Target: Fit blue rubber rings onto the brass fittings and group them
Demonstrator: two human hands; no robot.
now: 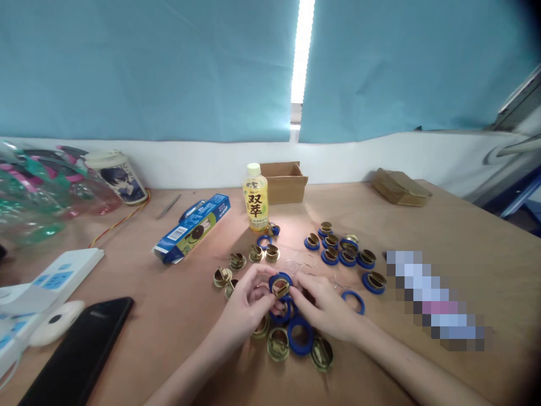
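Near the middle of the table, my left hand (252, 300) and my right hand (319, 301) together hold a brass-coloured round part with a blue ring (280, 285) around it, each hand gripping one side. Beneath and between the hands lie more blue rings (300, 335) and brass parts (278, 344). Several bare brass parts (256, 254) sit beyond my left hand. Beyond my right hand stand several brass parts fitted with blue rings (330, 255). One loose blue ring (353, 303) lies beside my right wrist. Thin wire loops (302, 263) are scattered just past my fingers.
A yellow drink bottle (256, 198) stands before an open cardboard box (283, 182). To the left are a blue carton (192, 228), spray bottles (76, 183), a cup (118, 177), a power strip (54, 282) and a black phone (80, 352). A brown package (400, 187) and a pixelated object (435, 301) lie right.
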